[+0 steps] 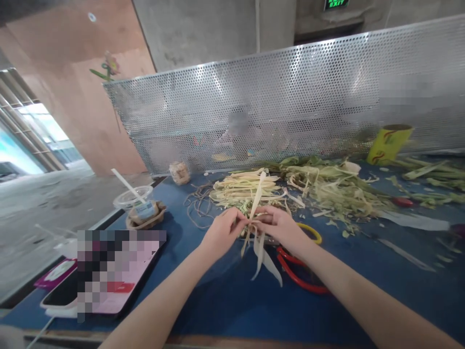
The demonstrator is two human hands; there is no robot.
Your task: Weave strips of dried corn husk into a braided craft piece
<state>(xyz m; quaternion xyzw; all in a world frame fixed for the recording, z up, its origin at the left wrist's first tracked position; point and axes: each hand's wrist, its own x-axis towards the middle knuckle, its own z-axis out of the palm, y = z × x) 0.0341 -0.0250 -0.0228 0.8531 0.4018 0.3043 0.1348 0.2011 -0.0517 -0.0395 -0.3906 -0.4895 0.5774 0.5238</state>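
– Pinching which piece, and where?
– Left hand (228,227) and right hand (279,226) are both pinching a pale husk strip (256,198) at frame centre, fingertips nearly meeting.
– Long axis?
– Running near-vertical in frame: one end is pointing up from the grip, slightly rightward. Loose tails (271,267) are trailing toward lower centre; same piece or not, cannot tell.
– Nearer hand?
– Neither, clearly; the strip is rising between both. A red handle (301,283) is lying just right of the tails.
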